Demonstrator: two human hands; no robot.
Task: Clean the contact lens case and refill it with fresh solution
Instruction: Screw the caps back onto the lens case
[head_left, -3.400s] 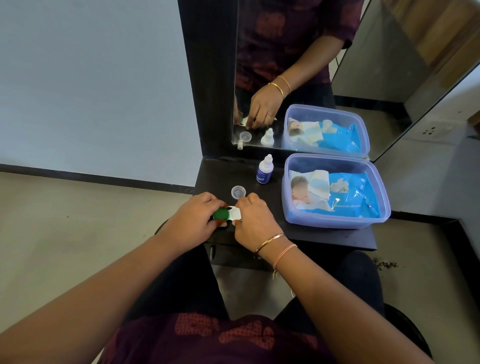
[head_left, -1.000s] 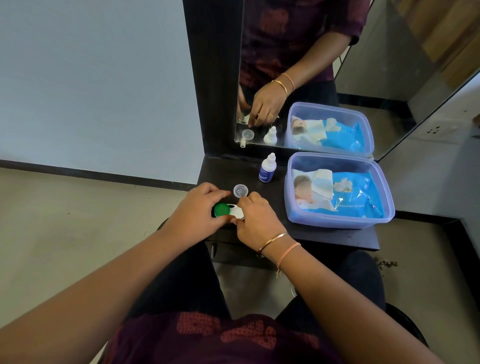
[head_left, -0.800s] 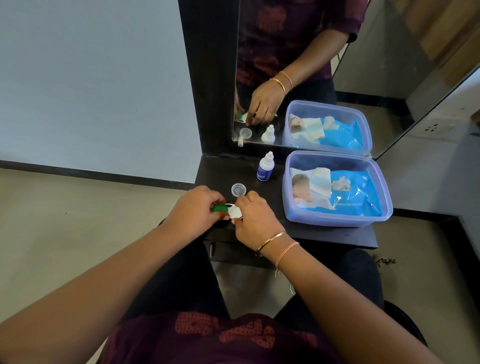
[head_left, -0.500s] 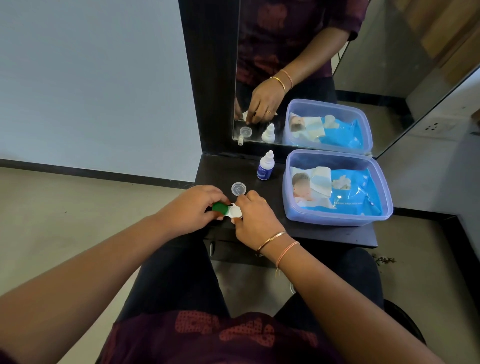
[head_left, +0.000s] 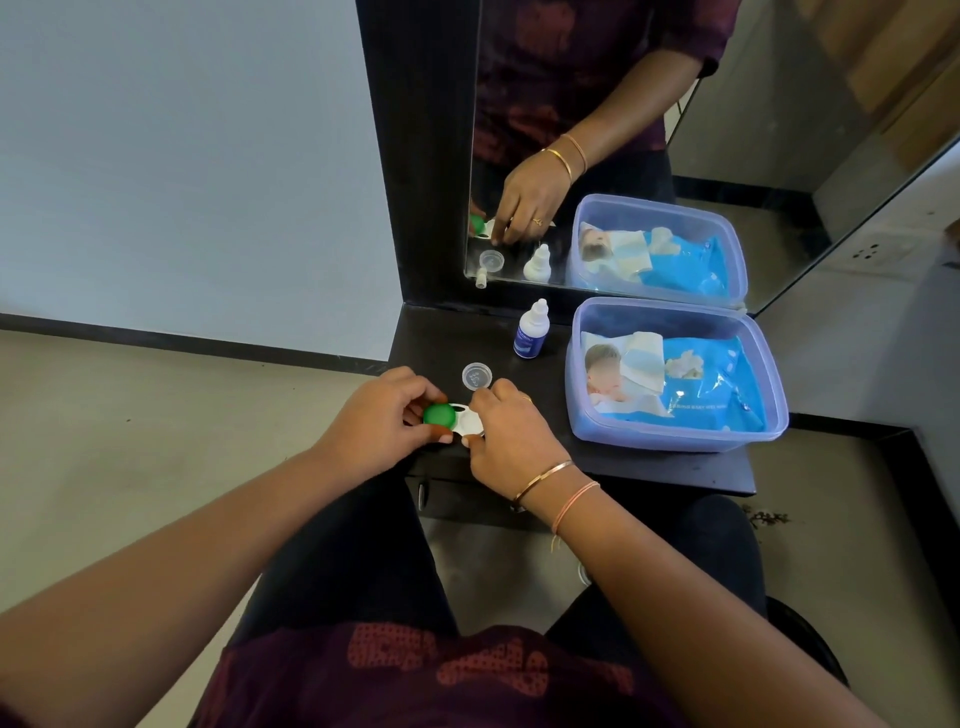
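Head view: left hand (head_left: 382, 415) pinched around green cap (head_left: 439, 415) of contact lens case (head_left: 465, 422), right hand (head_left: 511, 439) gripped its white end, mid-frame on dark shelf (head_left: 649, 467). Clear loose cap (head_left: 477, 375) just above; solution bottle (head_left: 532, 330) higher, beside plastic box (head_left: 675, 441).

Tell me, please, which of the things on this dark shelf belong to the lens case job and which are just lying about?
Belongs to the job:
lens case, held by both hands
green cap, under the left hand
right hand
clear cap, lying off
solution bottle

Lying about:
plastic tub
blue wipes pack inside it
mirror
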